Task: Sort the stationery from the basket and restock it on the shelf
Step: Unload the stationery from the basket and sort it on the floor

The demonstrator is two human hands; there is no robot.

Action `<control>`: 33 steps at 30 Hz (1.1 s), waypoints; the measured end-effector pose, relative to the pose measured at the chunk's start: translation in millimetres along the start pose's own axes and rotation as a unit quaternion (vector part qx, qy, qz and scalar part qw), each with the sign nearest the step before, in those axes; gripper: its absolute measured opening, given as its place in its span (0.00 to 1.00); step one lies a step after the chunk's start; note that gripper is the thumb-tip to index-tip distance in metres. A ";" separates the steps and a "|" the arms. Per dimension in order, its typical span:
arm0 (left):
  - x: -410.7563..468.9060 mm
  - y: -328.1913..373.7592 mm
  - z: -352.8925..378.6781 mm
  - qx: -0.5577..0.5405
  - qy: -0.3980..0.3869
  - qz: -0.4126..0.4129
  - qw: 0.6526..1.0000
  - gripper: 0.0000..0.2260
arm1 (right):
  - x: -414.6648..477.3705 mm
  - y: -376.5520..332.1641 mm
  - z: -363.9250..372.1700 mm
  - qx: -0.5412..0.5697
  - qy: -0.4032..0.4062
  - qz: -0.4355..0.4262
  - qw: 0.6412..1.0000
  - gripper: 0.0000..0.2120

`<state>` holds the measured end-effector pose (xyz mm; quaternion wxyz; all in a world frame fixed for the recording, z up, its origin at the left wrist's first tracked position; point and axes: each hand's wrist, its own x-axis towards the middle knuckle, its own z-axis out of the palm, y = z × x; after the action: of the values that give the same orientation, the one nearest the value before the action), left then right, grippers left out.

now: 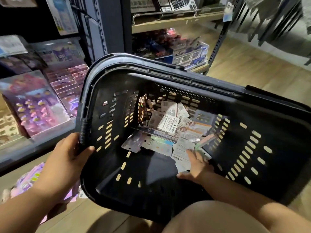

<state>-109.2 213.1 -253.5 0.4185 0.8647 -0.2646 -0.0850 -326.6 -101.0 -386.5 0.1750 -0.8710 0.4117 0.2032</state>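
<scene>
**A:** How far along is the restocking?

**B:** Barely under way, I'd judge. The black slotted plastic shopping basket (pixel 151 174) is tipped toward the person, and a heap of white carded stationery packets (pixel 168 121) lies in its low far corner. A few pastel pens (pixel 207 140) lie beside them. All of that is left to sort.

**A:** And the hands?

**B:** The left grip (pixel 67 158) clasps the basket's rim, thumb inside the wall, and holds it tilted. The right grip (pixel 196 167) is down inside, fingers stretched flat onto the nearest cards and curled round nothing that I can see.

**A:** Where would the goods go?

**B:** Probably the grey display shelf (pixel 25 153) on the left, already lined with pink and purple blister packs (pixel 67 84). The boxed blue toy trucks (pixel 188 56) further back are a different section.

**A:** Any brand you can read?

**B:** No. The cards show barcodes, blocks of small print, round red logos and one black label strip, all too blurred to read.
</scene>
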 end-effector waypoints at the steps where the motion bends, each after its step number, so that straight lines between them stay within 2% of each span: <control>1: -1.2 0.5 1.2 -0.005 0.004 0.002 1.000 0.07 | 1.2 -0.6 -2.1 -0.021 0.006 -0.006 1.000 0.58; 4: -3.9 -3.7 3.1 -0.009 0.006 0.007 1.000 0.08 | 8.4 -1.5 -5.8 -0.105 0.018 -0.050 0.993 0.53; 6: -4.1 -8.0 3.6 -0.006 0.002 -0.007 1.000 0.07 | 14.4 -3.4 -8.3 -0.167 0.014 -0.091 0.982 0.46; 10: -6.7 -6.3 3.4 -0.017 0.009 -0.026 0.999 0.08 | 20.1 -3.6 -4.1 -0.254 -0.013 -0.104 0.961 0.36; 12: -6.4 -4.9 3.7 -0.018 0.009 -0.030 0.999 0.09 | 25.6 -4.4 1.2 -0.250 0.068 -0.149 0.954 0.35; 14: -4.8 -5.4 4.2 -0.025 0.015 -0.038 0.999 0.10 | 34.3 -1.5 9.2 -0.197 0.041 -0.107 0.974 0.34; 16: -5.5 -8.0 4.4 -0.044 0.017 -0.056 0.997 0.17 | 44.2 6.8 16.9 -0.215 0.097 -0.134 0.963 0.32; 18: -5.7 -14.0 4.5 -0.068 0.021 -0.067 0.995 0.28 | 40.3 2.7 8.6 -0.222 0.135 -0.171 0.950 0.37; 20: -5.2 -20.0 5.9 -0.084 0.023 -0.068 0.994 0.33 | 41.3 1.4 -0.4 -0.219 0.131 -0.204 0.945 0.34; 22: -5.1 -20.2 7.4 -0.084 0.030 -0.060 0.994 0.31 | 42.5 2.5 -7.6 -0.244 0.144 -0.223 0.933 0.31; 24: -4.5 -16.4 9.9 -0.069 0.035 -0.060 0.995 0.27 | 46.3 2.0 -12.3 -0.251 0.173 -0.218 0.927 0.40; 26: -3.4 -13.3 11.9 -0.046 0.036 -0.056 0.997 0.22 | 40.2 -6.7 -25.9 -0.262 0.205 -0.182 0.925 0.44; 29: -0.6 -12.2 13.5 -0.031 0.029 -0.054 0.998 0.17 | 29.0 -16.7 -47.5 -0.319 0.144 -0.167 0.922 0.42; 30: -0.4 -11.9 14.0 -0.025 0.027 -0.051 0.998 0.14 | 28.7 -14.1 -51.0 -0.341 0.145 -0.155 0.916 0.40; 32: 0.6 -13.8 16.3 -0.020 0.024 -0.048 0.998 0.09 | 24.6 -17.4 -63.5 -0.313 0.156 -0.127 0.928 0.39; 33: 0.4 -14.5 17.4 -0.022 0.023 -0.049 0.998 0.10 | 24.7 -16.6 -66.4 -0.296 0.166 -0.129 0.932 0.40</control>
<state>-109.7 208.5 -275.6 0.4388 0.8689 -0.2104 -0.0910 -285.3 -138.4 -339.7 -0.1372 -0.9500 0.2404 0.1447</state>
